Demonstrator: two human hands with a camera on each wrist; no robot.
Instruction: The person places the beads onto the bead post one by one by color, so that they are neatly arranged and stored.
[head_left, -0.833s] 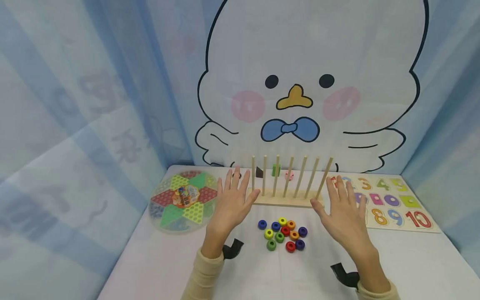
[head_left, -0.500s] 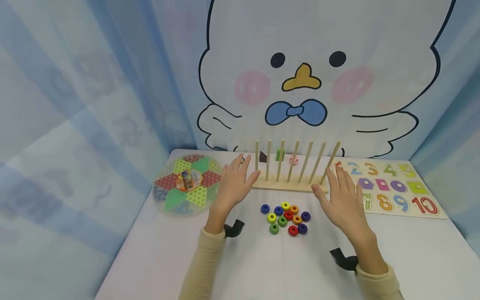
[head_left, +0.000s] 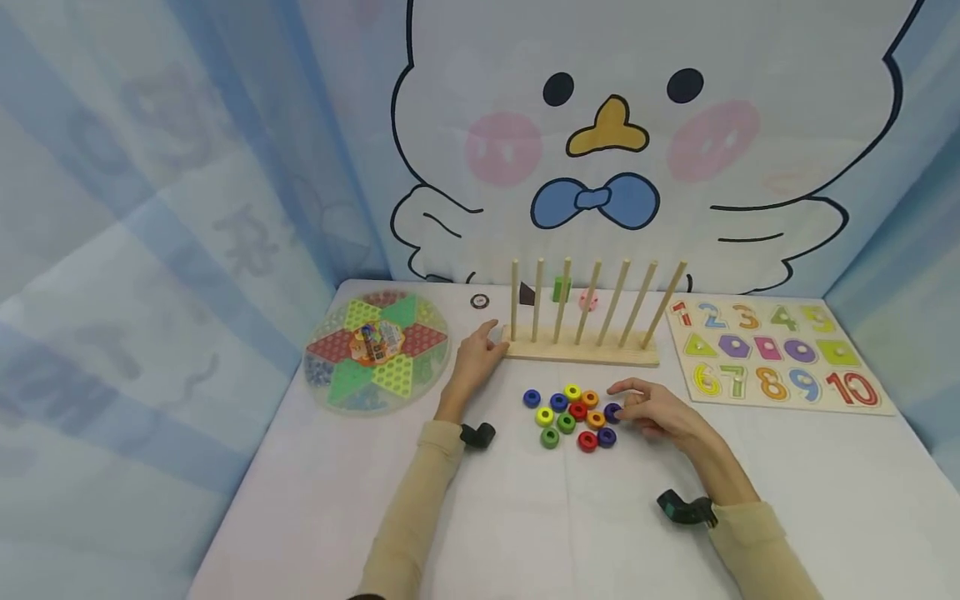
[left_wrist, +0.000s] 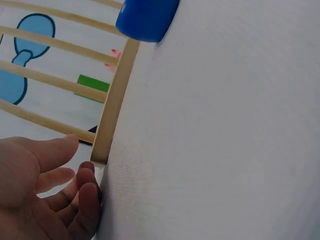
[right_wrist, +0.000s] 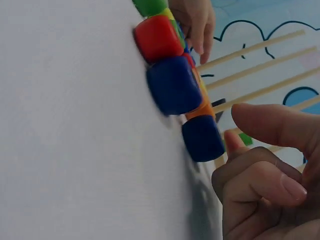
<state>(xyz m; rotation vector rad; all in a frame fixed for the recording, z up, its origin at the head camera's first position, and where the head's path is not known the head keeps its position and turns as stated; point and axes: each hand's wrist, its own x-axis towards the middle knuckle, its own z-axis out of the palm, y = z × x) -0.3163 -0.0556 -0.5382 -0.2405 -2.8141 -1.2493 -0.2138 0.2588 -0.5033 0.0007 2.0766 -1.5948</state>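
Note:
Several small ring beads in blue, yellow, green, red and orange lie in a loose cluster on the white table. At its right edge is a dark blue bead [head_left: 610, 410]; my right hand [head_left: 663, 412] is beside it, thumb and index finger apart. In the right wrist view, a dark blue bead [right_wrist: 202, 139] stands just off those fingertips, and the other fingers are bent. A wooden peg stand [head_left: 581, 352] with several upright bare rods is behind the beads. My left hand [head_left: 474, 364] is at the stand's left end, fingers loosely bent; whether it touches the wood I cannot tell.
A round star-patterned game board [head_left: 375, 387] lies on the left, a number-and-shape puzzle board [head_left: 783, 392] on the right. Behind the stand are a green block [head_left: 561, 289], a dark piece [head_left: 527, 295], a pink piece [head_left: 588, 300] and a small black-and-white disc [head_left: 480, 301].
Both hands, earlier spread above the table, have come down: the left to the stand's end, the right inward to the beads with fingers bending. The head view has tilted downward, then shifted slightly.

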